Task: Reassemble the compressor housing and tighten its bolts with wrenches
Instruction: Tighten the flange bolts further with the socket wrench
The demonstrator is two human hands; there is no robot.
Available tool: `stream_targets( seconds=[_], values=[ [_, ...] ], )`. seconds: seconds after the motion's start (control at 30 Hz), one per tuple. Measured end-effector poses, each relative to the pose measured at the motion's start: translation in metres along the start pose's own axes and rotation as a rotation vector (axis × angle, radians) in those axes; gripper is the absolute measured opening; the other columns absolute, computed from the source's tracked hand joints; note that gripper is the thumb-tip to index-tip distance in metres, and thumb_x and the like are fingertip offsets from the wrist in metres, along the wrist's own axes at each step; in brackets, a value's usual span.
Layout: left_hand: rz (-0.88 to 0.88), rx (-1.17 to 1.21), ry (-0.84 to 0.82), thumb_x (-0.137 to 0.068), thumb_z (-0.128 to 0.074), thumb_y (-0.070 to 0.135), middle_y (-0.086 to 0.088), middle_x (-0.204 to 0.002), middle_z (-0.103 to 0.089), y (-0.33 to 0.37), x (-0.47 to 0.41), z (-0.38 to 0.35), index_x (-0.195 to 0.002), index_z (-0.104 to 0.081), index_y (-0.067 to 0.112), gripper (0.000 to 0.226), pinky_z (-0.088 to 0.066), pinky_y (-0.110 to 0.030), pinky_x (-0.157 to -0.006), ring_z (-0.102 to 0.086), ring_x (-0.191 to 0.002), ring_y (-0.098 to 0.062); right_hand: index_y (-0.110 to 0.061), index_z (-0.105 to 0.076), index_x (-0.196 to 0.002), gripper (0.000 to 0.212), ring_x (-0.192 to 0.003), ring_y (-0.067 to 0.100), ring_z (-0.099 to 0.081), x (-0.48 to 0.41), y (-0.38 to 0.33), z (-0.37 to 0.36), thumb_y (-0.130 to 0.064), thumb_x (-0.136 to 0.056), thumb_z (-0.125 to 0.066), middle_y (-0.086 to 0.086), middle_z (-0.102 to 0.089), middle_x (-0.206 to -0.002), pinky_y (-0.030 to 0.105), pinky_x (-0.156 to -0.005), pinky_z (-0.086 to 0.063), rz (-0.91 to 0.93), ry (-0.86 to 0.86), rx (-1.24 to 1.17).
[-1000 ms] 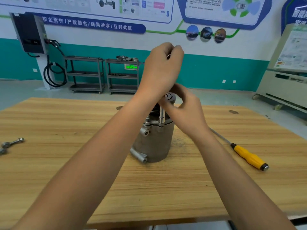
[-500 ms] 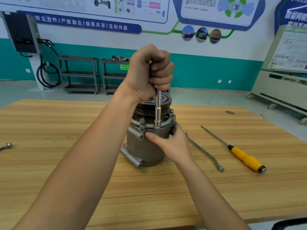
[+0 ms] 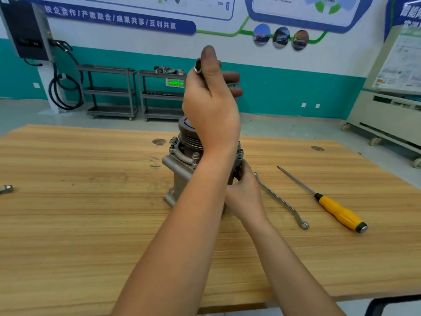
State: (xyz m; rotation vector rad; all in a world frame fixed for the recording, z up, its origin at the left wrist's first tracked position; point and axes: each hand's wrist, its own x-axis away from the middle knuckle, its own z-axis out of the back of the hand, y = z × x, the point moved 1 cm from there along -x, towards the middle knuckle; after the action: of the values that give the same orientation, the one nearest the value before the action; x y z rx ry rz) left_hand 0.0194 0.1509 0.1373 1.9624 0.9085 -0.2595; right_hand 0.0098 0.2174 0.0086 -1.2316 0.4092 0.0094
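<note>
The grey compressor housing (image 3: 180, 172) stands upright on the wooden table (image 3: 91, 224), with its pulley on top and bolts around the flange. My left hand (image 3: 211, 103) is raised above it and grips the handle of a socket wrench (image 3: 197, 65); only the handle's end shows beside my thumb, and the shaft is hidden behind my wrist. My right hand (image 3: 246, 195) holds the housing's right side below the flange, fingers curled against it.
A ring spanner (image 3: 281, 200) lies on the table right of the housing. Further right is a yellow-handled screwdriver (image 3: 337, 210). A loose bolt (image 3: 6, 189) sits at the table's left edge. Shelving carts and a cabinet stand beyond the table.
My left hand has turned on the wrench so the thumb points up, and the shaft is now hidden. My right hand has moved from the housing's front to its right side.
</note>
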Motion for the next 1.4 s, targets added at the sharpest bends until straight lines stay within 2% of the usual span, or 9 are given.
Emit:
stream_targets(
  seconds=[0.1,0.23,0.4,0.53,0.7,0.8,0.97,1.17,1.4],
  values=[
    [-0.108,-0.207,0.044,-0.101,-0.026,0.031,0.001,-0.058,-0.057,-0.004,0.002,-0.001,-0.07,-0.049,0.017,0.041,-0.05,-0.036,-0.06,-0.057,-0.055,-0.019,-0.017,-0.05,-0.125,0.097,-0.11,0.011,-0.058,0.001,-0.001,-0.001,-0.063,-0.04,-0.057,-0.005,-0.064,-0.118,0.024,-0.079,-0.048,0.004,-0.01,-0.005],
    [-0.141,-0.226,0.065,-0.102,-0.023,0.027,0.01,-0.05,-0.044,-0.007,0.004,-0.008,-0.059,-0.043,0.017,0.048,-0.037,-0.01,-0.049,-0.046,-0.045,-0.001,-0.024,-0.052,-0.119,0.09,-0.097,0.006,-0.059,0.002,-0.004,0.001,-0.065,-0.039,-0.051,-0.011,-0.065,-0.11,0.009,-0.057,-0.038,0.001,-0.005,-0.023],
    [-0.044,-0.1,-0.057,-0.103,-0.017,0.03,0.012,-0.04,-0.029,-0.005,-0.002,-0.011,-0.049,-0.029,0.019,0.056,-0.022,-0.022,-0.042,-0.026,-0.038,-0.008,-0.021,-0.055,-0.113,0.085,-0.085,0.0,-0.056,0.002,-0.001,0.0,-0.063,-0.039,-0.057,-0.014,-0.063,-0.1,0.002,-0.054,-0.037,0.026,0.013,-0.045],
    [0.277,0.076,-0.351,-0.1,-0.008,0.046,0.009,-0.038,-0.024,-0.005,-0.019,0.003,-0.053,-0.032,0.017,0.06,-0.016,-0.015,-0.037,-0.018,-0.034,-0.009,-0.033,-0.054,-0.113,0.08,-0.094,-0.016,-0.053,0.001,0.004,-0.001,-0.062,-0.041,-0.074,-0.028,-0.06,-0.104,0.009,-0.074,-0.043,0.029,0.016,-0.082],
    [0.664,0.114,-0.963,-0.096,-0.006,0.054,0.011,-0.032,-0.023,-0.007,-0.04,0.001,-0.039,-0.04,0.021,0.074,-0.012,-0.008,-0.034,-0.011,-0.03,-0.003,-0.037,-0.054,-0.109,0.074,-0.086,-0.031,-0.045,-0.001,0.005,0.002,-0.06,-0.043,-0.076,-0.035,-0.056,-0.098,-0.001,-0.066,-0.038,0.04,0.002,-0.068],
    [0.827,0.086,-1.09,-0.095,-0.01,0.054,0.011,-0.031,-0.027,-0.004,-0.043,-0.002,-0.039,-0.048,0.019,0.077,-0.015,-0.012,-0.035,-0.017,-0.028,-0.002,-0.039,-0.052,-0.107,0.069,-0.083,-0.032,-0.044,-0.003,0.005,0.004,-0.058,-0.045,-0.078,-0.037,-0.053,-0.094,-0.003,-0.063,-0.037,0.052,-0.008,-0.046],
    [0.65,-0.338,-0.91,-0.098,-0.023,0.042,0.005,-0.052,-0.055,0.016,-0.054,0.0,-0.071,-0.069,0.01,0.062,-0.047,-0.023,-0.058,-0.052,-0.047,-0.008,-0.031,-0.054,-0.117,0.082,-0.094,-0.016,-0.049,-0.002,0.006,0.004,-0.06,-0.044,-0.077,-0.032,-0.055,-0.101,0.007,-0.074,-0.039,0.058,-0.009,-0.054],
    [0.418,-0.166,-0.321,-0.1,-0.026,0.036,0.006,-0.045,-0.027,0.014,-0.019,-0.004,-0.06,-0.036,0.018,0.045,-0.017,-0.022,-0.043,-0.021,-0.036,-0.01,-0.043,-0.053,-0.104,0.063,-0.086,-0.031,-0.045,-0.001,0.007,0.002,-0.055,-0.048,-0.08,-0.038,-0.055,-0.092,-0.004,-0.064,-0.038,0.071,0.01,-0.08],
    [0.538,-0.07,-0.598,-0.099,-0.022,0.048,0.009,-0.037,-0.02,0.008,-0.026,-0.003,-0.049,-0.031,0.02,0.058,-0.011,-0.017,-0.038,-0.011,-0.033,-0.009,-0.041,-0.059,-0.096,0.062,-0.096,-0.013,-0.056,-0.009,0.015,0.002,-0.057,-0.039,-0.079,-0.028,-0.065,-0.098,0.009,-0.079,-0.047,0.095,0.026,-0.136]
  ],
)
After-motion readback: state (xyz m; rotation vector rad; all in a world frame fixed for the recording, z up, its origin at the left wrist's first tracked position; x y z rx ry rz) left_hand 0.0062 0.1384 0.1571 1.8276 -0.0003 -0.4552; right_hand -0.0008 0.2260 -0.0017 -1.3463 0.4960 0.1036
